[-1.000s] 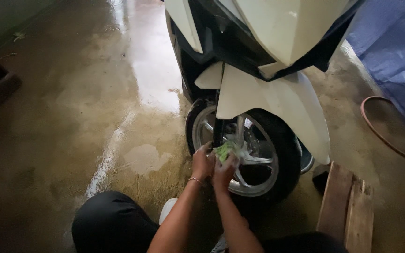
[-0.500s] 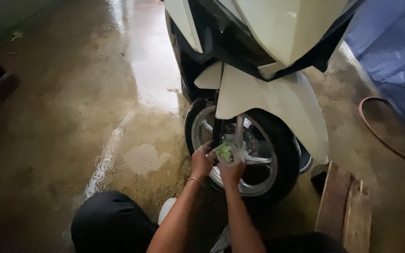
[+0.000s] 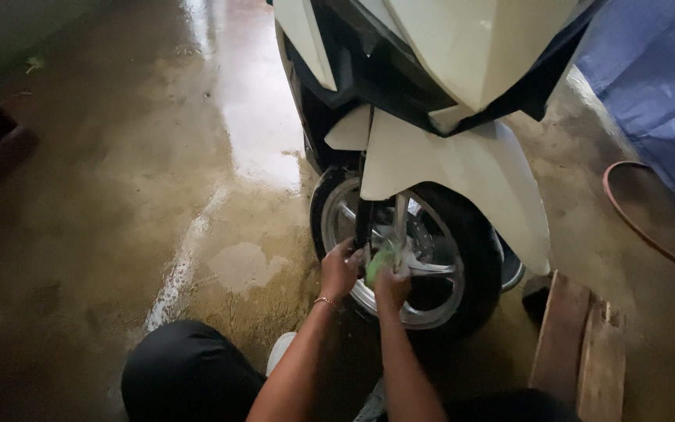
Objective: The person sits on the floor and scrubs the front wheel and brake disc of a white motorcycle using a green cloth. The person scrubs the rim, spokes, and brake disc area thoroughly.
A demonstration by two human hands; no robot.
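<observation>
From the head view I observe both hands working at the front wheel [image 3: 423,258] of a white scooter [image 3: 462,156] that stands on a wet concrete floor [image 3: 158,195]. The right hand [image 3: 392,285] is pressed against the silver spokes near the hub, its fingers curled shut around a green sponge [image 3: 380,264]; the sponge shows just above the knuckles, between the fingertips and the rim metal, touching the spoke area beside the fork leg [image 3: 400,223]. The left hand [image 3: 340,270] sits just beside it on the left portion of the wheel, fingers bent and closed over the rim or tire edge next to the dark fork tube; I cannot tell exactly which part it grips. A thin bracelet [image 3: 323,300] circles the left wrist. My dark-clothed knee [image 3: 189,371] is at the lower edge of the floor area. A wooden plank piece [image 3: 580,352] lies to the right of the wheel, with a blue tarp [image 3: 658,94] and a reddish hose [image 3: 642,227] beyond it.
</observation>
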